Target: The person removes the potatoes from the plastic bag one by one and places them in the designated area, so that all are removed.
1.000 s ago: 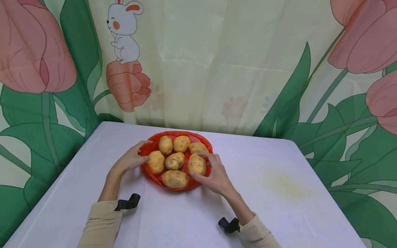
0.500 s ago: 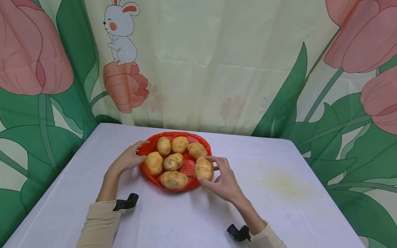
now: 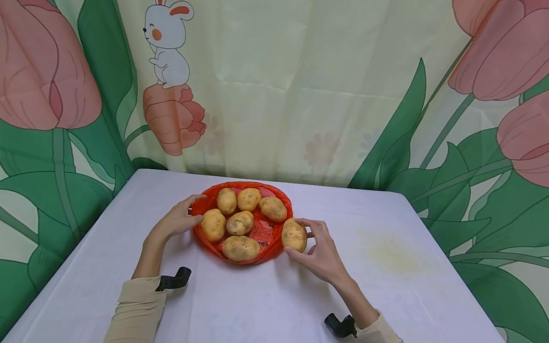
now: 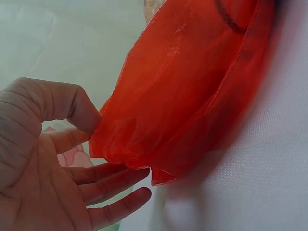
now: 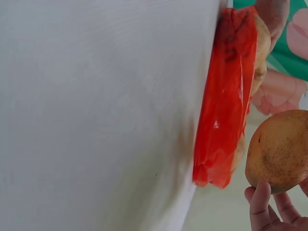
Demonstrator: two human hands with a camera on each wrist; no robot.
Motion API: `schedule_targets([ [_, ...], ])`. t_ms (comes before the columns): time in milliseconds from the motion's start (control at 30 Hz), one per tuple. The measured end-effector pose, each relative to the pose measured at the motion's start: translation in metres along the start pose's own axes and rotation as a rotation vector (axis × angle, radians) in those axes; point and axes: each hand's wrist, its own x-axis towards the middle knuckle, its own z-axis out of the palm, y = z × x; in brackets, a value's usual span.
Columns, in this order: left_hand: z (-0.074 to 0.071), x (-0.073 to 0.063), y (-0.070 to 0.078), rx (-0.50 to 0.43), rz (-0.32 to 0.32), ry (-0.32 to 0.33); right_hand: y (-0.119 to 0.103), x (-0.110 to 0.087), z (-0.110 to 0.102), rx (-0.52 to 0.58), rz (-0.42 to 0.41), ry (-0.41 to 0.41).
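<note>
A round red plastic bag (image 3: 262, 230), its sides folded down like a shallow bowl, holds several tan potatoes (image 3: 241, 248). My left hand (image 3: 177, 220) is at the bag's left side; in the left wrist view its thumb and fingers pinch the thin edge of the red plastic (image 4: 168, 86). My right hand (image 3: 322, 255) grips one potato (image 3: 294, 235) between thumb and fingertips, raised over the bag's right rim. The right wrist view shows this potato (image 5: 281, 149) apart from the bag's wall, with fingertips under it.
A white cloth covers the table (image 3: 240, 305), with a faint yellowish stain (image 3: 394, 252) to the right. Behind it hangs a curtain (image 3: 266, 95) printed with tulips and a rabbit. Each wrist bears a black camera (image 3: 175, 279).
My right hand has lifted the potato from the bag's right part and carried it rightward to the rim. Printed red plastic shows where it lay. My left hand stays at the bag's edge.
</note>
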Motion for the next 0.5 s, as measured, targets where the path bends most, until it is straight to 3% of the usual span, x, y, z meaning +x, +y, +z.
schedule_targets([
  [300,-0.001,-0.001,0.001,-0.004,0.004,-0.01,0.011,0.002,-0.01,-0.077,0.006,-0.004],
  [500,-0.001,-0.001,0.001,-0.012,-0.014,-0.021,0.023,0.015,-0.022,-0.13,0.039,0.048],
])
